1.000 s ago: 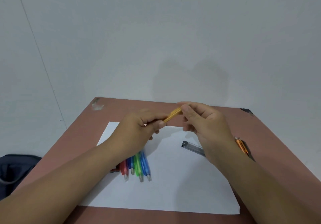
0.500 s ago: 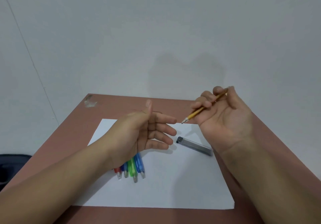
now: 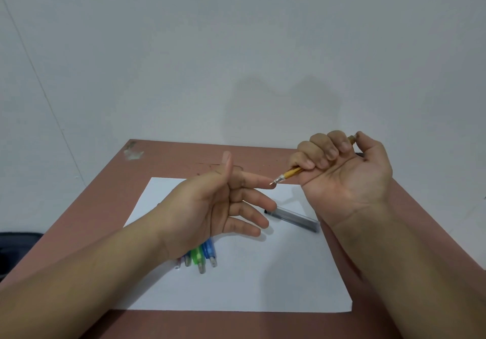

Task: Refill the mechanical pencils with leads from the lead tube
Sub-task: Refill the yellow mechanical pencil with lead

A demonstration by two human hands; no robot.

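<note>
My right hand [image 3: 344,170] grips a yellow mechanical pencil [image 3: 289,174] in its curled fingers, thumb on the cap end, metal tip pointing left. That tip touches the index fingertip of my left hand [image 3: 223,207], which is held palm up with straight fingers and thumb raised. A grey lead tube [image 3: 294,217] lies on the white paper [image 3: 263,281] between and below the hands. Several coloured pencils [image 3: 201,257], red, blue and green, lie side by side on the paper, mostly hidden under my left wrist.
The paper lies on a brown table [image 3: 105,207] that stands against a pale wall. A dark bag [image 3: 15,249] sits on the floor at the left. A scuffed patch [image 3: 134,153] marks the table's far left corner.
My left hand let go of the yellow pencil and opened. My right hand took the pencil up and to the right, turned palm up, and its tip now meets my left index finger.
</note>
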